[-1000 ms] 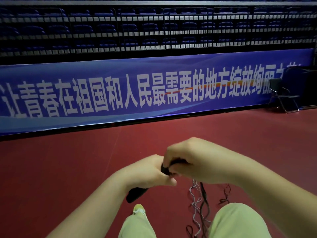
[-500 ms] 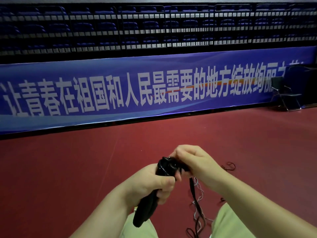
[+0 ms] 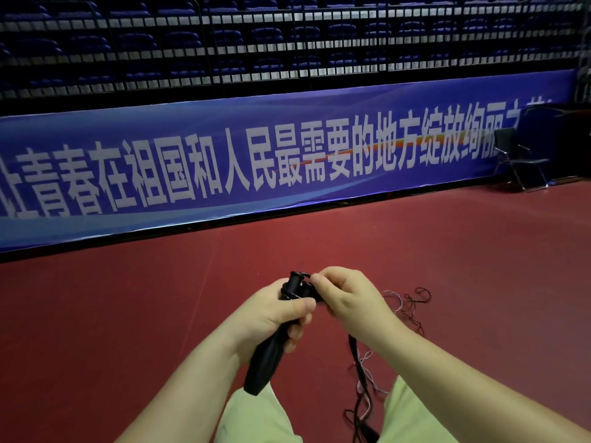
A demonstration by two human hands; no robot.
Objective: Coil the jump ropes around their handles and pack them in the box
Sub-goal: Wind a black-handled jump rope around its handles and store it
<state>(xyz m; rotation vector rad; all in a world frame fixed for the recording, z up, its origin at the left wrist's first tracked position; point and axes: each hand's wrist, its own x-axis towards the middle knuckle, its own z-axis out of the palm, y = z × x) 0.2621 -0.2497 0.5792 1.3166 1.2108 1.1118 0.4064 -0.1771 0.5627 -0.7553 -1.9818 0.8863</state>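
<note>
My left hand grips the black jump-rope handles held together, their lower ends pointing down toward my legs. At the handles' top end, my right hand pinches the black rope, which loops around the tops. The rest of the black rope hangs down below my right wrist to the floor between my legs. More thin ropes, reddish and pale, lie tangled on the red floor to the right of my hands. No box is in view.
I stand on a red sports floor. A blue banner with white characters runs along the barrier ahead, with rows of stadium seats above. A black folding chair stands at the far right by the barrier.
The handles have tilted more upright in my left hand, and my right hand has brought the rope around their top end. The view has shifted slightly.
</note>
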